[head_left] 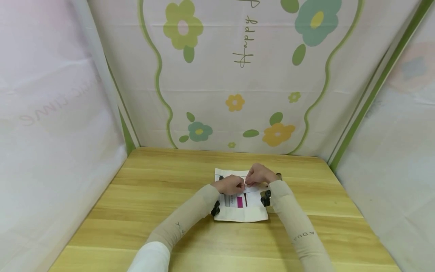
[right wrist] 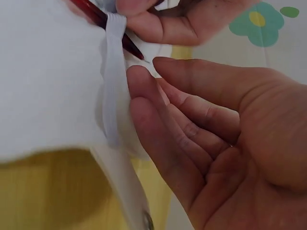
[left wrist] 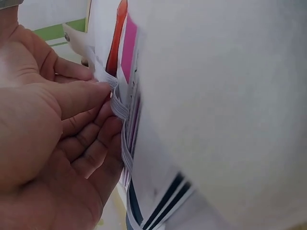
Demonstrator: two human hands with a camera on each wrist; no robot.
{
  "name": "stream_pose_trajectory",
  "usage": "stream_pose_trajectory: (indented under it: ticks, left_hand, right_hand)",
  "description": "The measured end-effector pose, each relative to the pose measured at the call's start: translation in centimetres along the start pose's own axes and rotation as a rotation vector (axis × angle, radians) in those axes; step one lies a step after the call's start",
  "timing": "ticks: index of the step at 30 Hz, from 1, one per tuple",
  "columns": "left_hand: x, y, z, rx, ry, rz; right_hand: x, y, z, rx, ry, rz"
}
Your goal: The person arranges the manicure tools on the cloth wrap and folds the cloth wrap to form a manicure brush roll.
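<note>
A white cloth organizer (head_left: 241,214) lies unfolded on the table, with a white elastic band (left wrist: 125,148) running across it. My left hand (head_left: 231,185) pinches the band between thumb and fingers, beside a dark red pen (right wrist: 93,13) that passes under it. The pen's pointed tip comes out past the band in the right wrist view. Close to that tip is my right hand (head_left: 259,175), its thumb and fingers slightly bent and apart, with nothing between them. Printed cards or booklets with a pink patch (head_left: 239,202) sit left of the pen.
The wooden table (head_left: 142,211) extends around the organizer. Floral cloth (head_left: 210,75) hangs behind the table, with pale cloth walls at both sides. A strap with a metal snap (right wrist: 147,220) hangs off the organizer. Black wrist-camera mounts (head_left: 215,208) sit close to the organizer's sides.
</note>
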State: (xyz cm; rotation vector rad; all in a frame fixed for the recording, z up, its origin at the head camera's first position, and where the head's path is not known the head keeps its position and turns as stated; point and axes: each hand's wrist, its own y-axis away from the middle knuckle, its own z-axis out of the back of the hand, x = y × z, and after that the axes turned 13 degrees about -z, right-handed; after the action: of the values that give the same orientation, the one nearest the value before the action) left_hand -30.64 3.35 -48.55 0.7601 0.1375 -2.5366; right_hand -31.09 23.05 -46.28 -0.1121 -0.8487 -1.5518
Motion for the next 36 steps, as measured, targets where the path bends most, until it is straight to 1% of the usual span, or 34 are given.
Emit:
stream_pose_trajectory:
  ticks: [4,7,9,12,17,19,22,25,27,30,31,36]
  left_hand:
    - [0.2,-0.2,0.0,-0.007,-0.002,0.017]
    - [0.2,-0.2,0.1,-0.002,0.004,0.024]
    - [0.2,-0.1,0.3,0.002,0.017,0.023]
    - [0.3,-0.1,0.5,0.007,0.033,0.025]
    - [0.6,-0.1,0.5,0.007,0.032,0.037]
    - [0.6,-0.1,0.6,0.001,0.032,0.027]
    - [0.4,-0.3,0.5,-0.018,0.04,0.002]
    - [0.1,-0.6,0.4,-0.04,0.051,-0.017]
    - [-0.2,-0.9,0.3,-0.046,0.053,-0.026]
    - [-0.8,-1.3,0.0,-0.041,0.046,-0.035]
    - [-1.0,-1.4,-0.1,-0.038,0.043,-0.032]
    - [-1.4,-1.9,-0.6,-0.021,-0.005,-0.001]
  right_hand:
    - [-0.8,0.8,1.5,-0.023,0.026,0.006]
    - [-1.9,1.6,2.7,-0.051,0.059,0.028]
    - [-2.9,2.2,3.4,-0.07,0.075,0.04]
    - [-4.8,2.8,4.4,-0.078,0.082,0.061]
    - [-7.7,3.7,5.5,-0.116,0.081,0.071]
    - [-8.7,4.0,5.7,-0.152,0.09,0.081]
    - [-10.2,4.1,6.0,-0.191,0.094,0.069]
    - [-11.7,4.0,5.9,-0.237,0.104,0.044]
    - [-12.6,3.9,5.8,-0.253,0.105,0.016]
    - [-13.6,3.8,5.7,-0.26,0.093,-0.019]
    - [-13.8,3.8,5.6,-0.25,0.083,-0.035]
    - [-13.9,3.8,5.8,-0.216,0.065,-0.061]
